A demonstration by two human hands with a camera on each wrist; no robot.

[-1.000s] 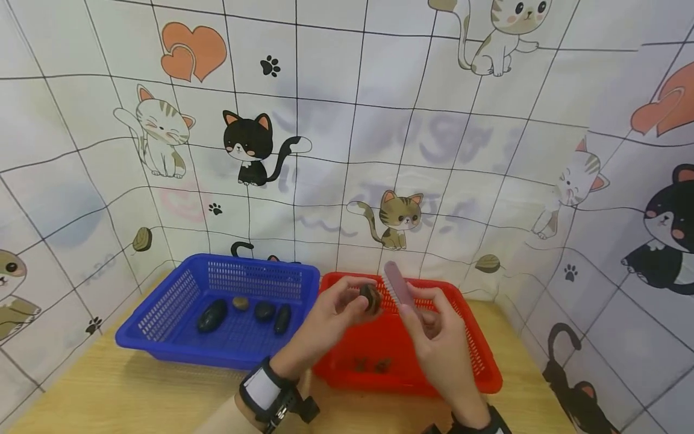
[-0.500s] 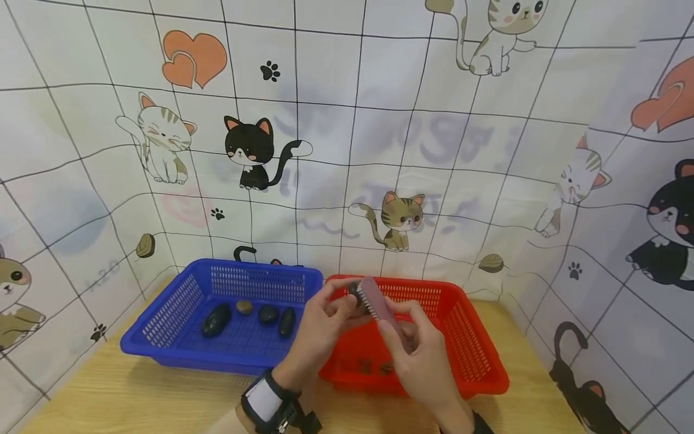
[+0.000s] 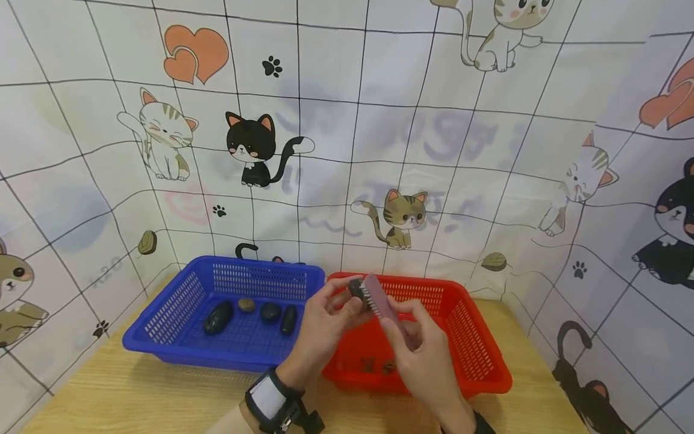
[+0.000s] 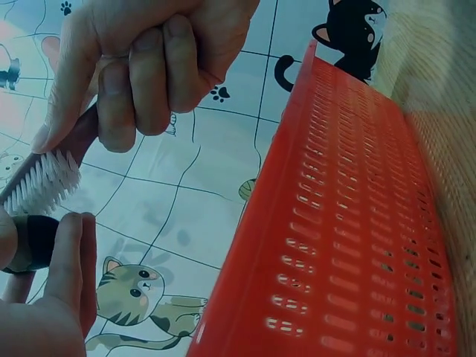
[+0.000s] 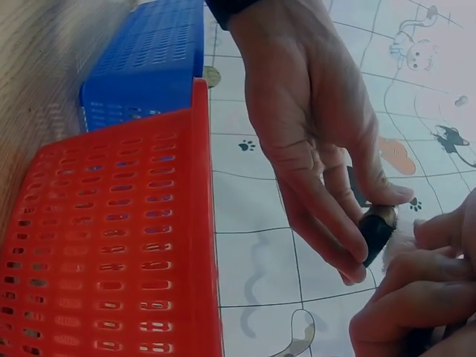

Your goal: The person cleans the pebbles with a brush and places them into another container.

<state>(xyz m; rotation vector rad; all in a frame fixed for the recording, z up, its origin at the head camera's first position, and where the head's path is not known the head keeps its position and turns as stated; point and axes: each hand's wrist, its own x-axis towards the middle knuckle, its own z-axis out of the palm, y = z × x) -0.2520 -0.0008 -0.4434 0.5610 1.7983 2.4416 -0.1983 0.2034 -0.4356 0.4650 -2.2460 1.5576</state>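
My left hand (image 3: 320,322) pinches a small dark stone (image 3: 355,288) between thumb and fingers, above the red basket (image 3: 479,349). In the right wrist view the stone (image 5: 378,234) shows black with a brown patch. My right hand (image 3: 425,352) grips a pinkish-purple brush (image 3: 379,296) by its lower end. The brush's white bristles (image 4: 44,182) touch the stone in the left wrist view. Two small brown objects (image 3: 367,364) lie on the red basket's floor, too small to identify.
A blue basket (image 3: 138,340) stands left of the red one on the wooden table (image 3: 179,389). In it lie several stones, among them a large dark one (image 3: 218,317) and a small tan one (image 3: 246,305). A cat-patterned sheet (image 3: 325,132) hangs behind and beside the table.
The right hand has brought the brush leftward from apart onto the stone. Over the last half second the brush and both hands have barely moved.
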